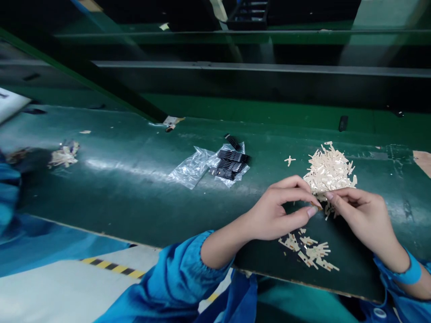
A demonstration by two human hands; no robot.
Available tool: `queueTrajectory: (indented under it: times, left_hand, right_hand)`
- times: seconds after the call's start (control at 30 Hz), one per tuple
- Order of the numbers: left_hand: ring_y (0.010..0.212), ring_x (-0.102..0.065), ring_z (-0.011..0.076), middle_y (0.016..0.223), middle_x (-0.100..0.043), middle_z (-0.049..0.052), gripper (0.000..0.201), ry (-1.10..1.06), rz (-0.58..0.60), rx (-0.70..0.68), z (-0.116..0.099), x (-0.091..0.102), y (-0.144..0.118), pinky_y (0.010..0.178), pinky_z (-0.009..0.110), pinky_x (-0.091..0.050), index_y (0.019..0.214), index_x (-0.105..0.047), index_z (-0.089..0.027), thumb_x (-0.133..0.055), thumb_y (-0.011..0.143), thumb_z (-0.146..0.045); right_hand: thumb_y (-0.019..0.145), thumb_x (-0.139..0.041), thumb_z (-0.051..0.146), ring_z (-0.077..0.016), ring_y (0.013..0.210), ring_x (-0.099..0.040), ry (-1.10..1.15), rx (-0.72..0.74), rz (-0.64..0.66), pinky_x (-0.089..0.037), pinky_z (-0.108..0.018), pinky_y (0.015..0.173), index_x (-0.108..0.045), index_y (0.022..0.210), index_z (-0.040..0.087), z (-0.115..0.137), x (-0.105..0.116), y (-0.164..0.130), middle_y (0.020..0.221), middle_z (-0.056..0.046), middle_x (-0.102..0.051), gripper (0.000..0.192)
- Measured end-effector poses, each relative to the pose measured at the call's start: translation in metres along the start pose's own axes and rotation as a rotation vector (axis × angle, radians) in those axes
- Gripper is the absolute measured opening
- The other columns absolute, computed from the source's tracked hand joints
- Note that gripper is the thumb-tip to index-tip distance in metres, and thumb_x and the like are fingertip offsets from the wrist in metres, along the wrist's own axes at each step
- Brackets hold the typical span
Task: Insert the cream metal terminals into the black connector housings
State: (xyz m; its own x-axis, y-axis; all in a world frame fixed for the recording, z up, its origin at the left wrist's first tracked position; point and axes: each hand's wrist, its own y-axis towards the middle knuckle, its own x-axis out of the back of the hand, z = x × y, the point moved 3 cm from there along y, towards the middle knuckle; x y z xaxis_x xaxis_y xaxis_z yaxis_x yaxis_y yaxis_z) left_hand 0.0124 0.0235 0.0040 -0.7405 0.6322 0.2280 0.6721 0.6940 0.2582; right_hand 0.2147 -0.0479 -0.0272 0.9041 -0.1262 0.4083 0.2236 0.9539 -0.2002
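Head view: both bare hands meet over a green counter (134, 188), just at the near edge of a heap of small cream plastic pieces (329, 170). The left hand (276, 211) has thumb and forefinger closed to a pinch, and the right hand (362, 215) answers with its own fingertips drawn together; between the two pinches sits one tiny tan part (316, 206), gripped from both sides as far as the picture shows. The remaining fingers (289, 184) of the left hand curl loosely above.

From the pinched part, the big heap lies at one o'clock, touching the right fingertips. A smaller scatter of cream pieces (310, 251) lies at six o'clock, near the counter's front edge. A lone cross-shaped piece (289, 160) sits at eleven o'clock, apart from the heap. Farther off at ten o'clock, black comb-like connectors (230, 163) rest on a crumpled clear bag (195, 168). At far nine o'clock another small cluster of pale pieces (63, 154) lies beside a blurred blue sleeve (8, 193) of someone else.

By the look of it, the step in hand is working one piece between both pinches, with handled pieces gathering in the nearer scatter. The next move would call for a fine, steady grip, since the part is very small and easily dropped among its neighbours.
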Motion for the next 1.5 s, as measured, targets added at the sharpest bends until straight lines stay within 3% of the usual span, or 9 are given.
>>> queueTrajectory:
  times: [0.1,0.2,0.27,0.43,0.53,0.67,0.9,1.1,1.5]
  left_hand:
    - [0.091,-0.066,0.018,0.099,-0.066,0.007,0.014,0.01,0.017,-0.014,0.0,-0.001,0.0,0.087,0.035,-0.059,0.099,-0.079,-0.02,-0.07,0.091,-0.013]
    - [0.092,-0.067,0.0176,0.102,-0.064,0.007,0.014,0.015,0.026,-0.024,0.0,-0.002,0.0,0.088,0.034,-0.059,0.1,-0.079,-0.019,-0.069,0.092,-0.014]
    - [0.092,-0.067,0.0178,0.103,-0.064,0.007,0.014,0.028,0.015,-0.033,0.0,-0.001,0.0,0.087,0.034,-0.059,0.099,-0.08,-0.02,-0.069,0.092,-0.014]
    - [0.093,-0.068,0.0195,0.103,-0.069,0.007,0.018,0.051,-0.039,-0.021,0.002,0.002,0.001,0.089,0.037,-0.06,0.105,-0.078,-0.023,-0.076,0.088,-0.019]
    - [0.092,-0.07,0.0199,0.104,-0.073,0.007,0.028,0.036,-0.053,0.062,0.006,0.001,0.002,0.088,0.037,-0.059,0.112,-0.077,-0.022,-0.076,0.084,-0.018]
    - [0.089,-0.072,0.0189,0.102,-0.076,0.008,0.017,-0.064,-0.065,0.175,0.013,-0.007,0.001,0.085,0.035,-0.06,0.103,-0.08,-0.019,-0.075,0.087,-0.021]
    - [0.08,-0.07,0.0155,0.095,-0.076,0.007,0.009,-0.095,-0.198,0.221,0.018,-0.013,-0.002,0.064,0.026,-0.054,0.091,-0.082,-0.019,-0.075,0.086,-0.02]
    - [0.067,-0.064,0.0125,0.088,-0.075,0.006,0.009,-0.089,-0.09,0.307,0.016,-0.014,-0.001,0.058,0.024,-0.05,0.086,-0.08,-0.017,-0.074,0.083,-0.022]
    - [0.065,-0.06,0.0113,0.084,-0.074,0.005,0.016,-0.266,0.026,0.438,0.023,-0.018,0.0,0.058,0.023,-0.046,0.089,-0.08,-0.017,-0.078,0.084,-0.032]
  right_hand:
    - [0.093,-0.068,0.054,-0.0107,0.045,-0.043,0.202,-0.12,0.218,-0.03,-0.025,0.044,-0.068,0.064,0.018,0.003,-0.008,0.0,0.055,0.0,-0.06,0.046]
    - [0.094,-0.064,0.057,-0.0081,0.041,-0.032,0.501,-0.331,0.553,-0.019,-0.024,0.04,-0.071,0.073,0.017,0.004,-0.019,-0.006,0.057,0.0,-0.061,0.045]
    - [0.09,-0.069,0.052,-0.0073,0.04,-0.026,0.658,-0.428,0.629,-0.014,-0.023,0.039,-0.072,0.079,0.018,0.005,-0.021,-0.01,0.053,0.003,-0.055,0.036]
    - [0.08,-0.081,0.04,-0.0062,0.041,-0.02,0.718,-0.431,0.539,-0.013,-0.023,0.043,-0.069,0.072,0.018,0.008,-0.017,-0.01,0.046,0.009,-0.042,0.026]
    - [0.079,-0.083,0.04,-0.0071,0.042,-0.027,0.67,-0.354,0.35,-0.019,-0.023,0.044,-0.07,0.069,0.017,0.009,-0.013,-0.007,0.044,0.008,-0.042,0.029]
    - [0.083,-0.082,0.043,-0.0101,0.044,-0.04,0.559,-0.241,0.156,-0.031,-0.025,0.048,-0.077,0.077,0.017,0.006,-0.011,-0.007,0.045,0.005,-0.05,0.027]
    - [0.087,-0.076,0.041,-0.0128,0.044,-0.048,0.358,-0.118,0.185,-0.037,-0.025,0.045,-0.084,0.096,0.017,0.009,-0.015,-0.013,0.051,-0.001,-0.065,0.027]
    - [0.081,-0.082,0.034,-0.0131,0.05,-0.047,0.214,0.03,-0.03,-0.04,-0.025,0.046,-0.078,0.09,0.021,0.014,-0.011,-0.016,0.059,0.003,-0.057,0.016]
    - [0.078,-0.082,0.033,-0.0124,0.05,-0.042,0.282,-0.081,0.034,-0.033,-0.024,0.045,-0.077,0.075,0.02,0.008,-0.009,-0.015,0.055,0.003,-0.053,0.015]
